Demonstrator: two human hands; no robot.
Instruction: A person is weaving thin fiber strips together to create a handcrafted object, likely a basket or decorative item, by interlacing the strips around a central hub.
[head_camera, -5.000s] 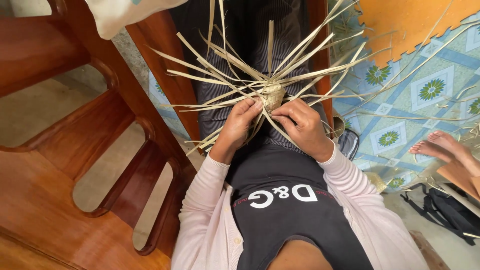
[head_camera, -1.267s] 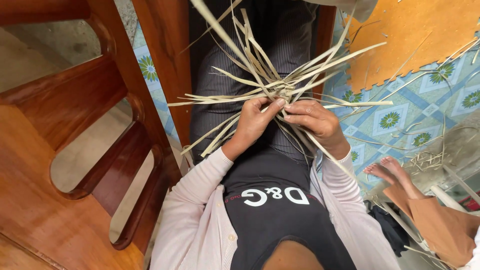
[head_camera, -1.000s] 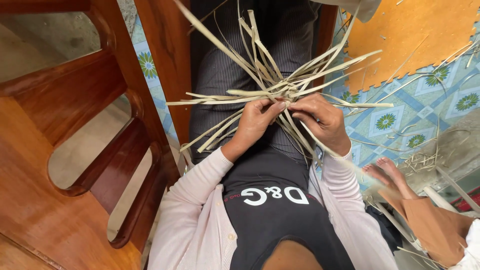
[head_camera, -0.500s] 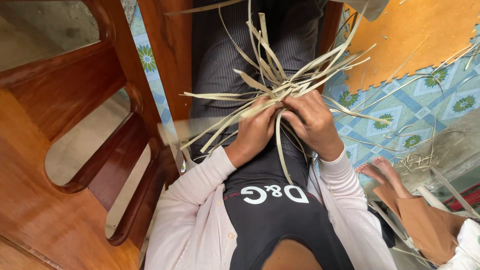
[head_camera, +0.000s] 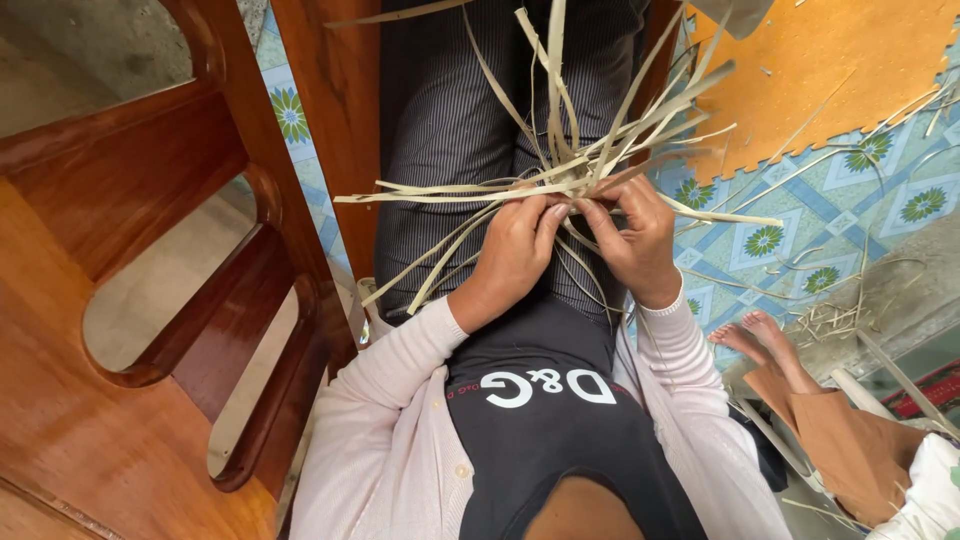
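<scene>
- Over the lap, dead centre, both hands meet on a bundle of pale strips (head_camera: 560, 180), and the weaving knot sits right between them.
- Left hand (head_camera: 515, 255) is curled around the strips from seven o'clock, fingers folded over them and the thumb tip pressing at the crossing.
- Right hand (head_camera: 630, 240) closes in from four o'clock, fingertips pinching a strip or two against the knot; exactly which strip, I cannot tell.
- Loose ends fan out everywhere: long ones to twelve and one o'clock, a flat one shooting toward nine, a few trailing down to seven.
- My read: doing this well means keeping the crossing pinned tight with one thumb while the other hand feeds a single strip, flat and untwisted, so the weave does not slacken.
- Wooden chair frame (head_camera: 200, 250) gleams at nine o'clock, striped trousers (head_camera: 440, 110) lie under the work.
- Out at four o'clock another person's bare foot (head_camera: 760, 340) rests on the patterned floor (head_camera: 780, 230), with an orange mat (head_camera: 830, 70) at one o'clock.
</scene>
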